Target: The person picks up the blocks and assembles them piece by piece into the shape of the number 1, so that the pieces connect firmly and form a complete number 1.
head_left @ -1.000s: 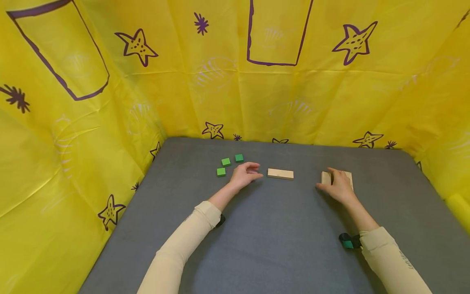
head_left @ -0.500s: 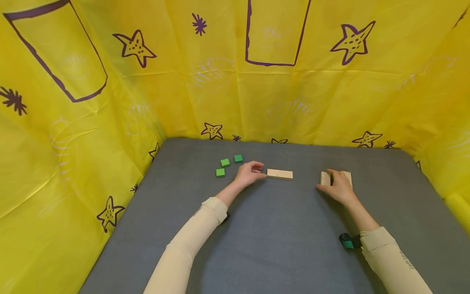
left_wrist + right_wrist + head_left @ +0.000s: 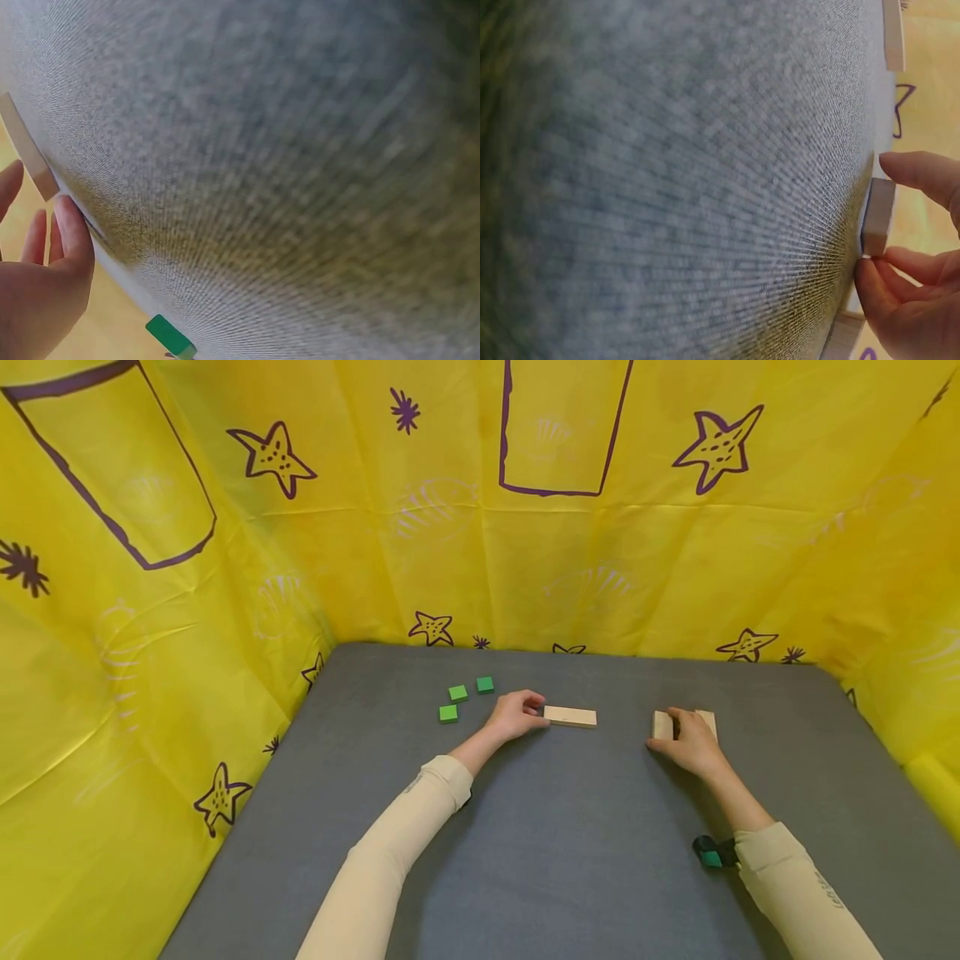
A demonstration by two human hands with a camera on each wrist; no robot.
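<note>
My left hand [image 3: 517, 715] is at the left end of a long, flat wooden block [image 3: 570, 717], which lies crosswise mid-table. Its fingers are loosely bent, with the tips right at the block's end; in the left wrist view the wooden block [image 3: 28, 150] lies just beyond a fingertip. On the right, my right hand [image 3: 692, 742] spans a second wooden block [image 3: 663, 725] from near end to far end, thumb on one side and fingers on the other. The right wrist view shows this block [image 3: 879, 217] between thumb and fingertips. A third wooden block [image 3: 707, 720] is partly hidden behind that hand.
Two light green blocks [image 3: 448, 714] and a darker green block [image 3: 485, 685] lie left of my left hand. The grey tabletop [image 3: 525, 843] ends at a yellow cloth [image 3: 450, 552] with purple drawings, which hangs behind and along both sides.
My left hand has moved right, up to the left end of the middle wooden block. The right hand stays in place at its block. The blocks have not moved on the table.
</note>
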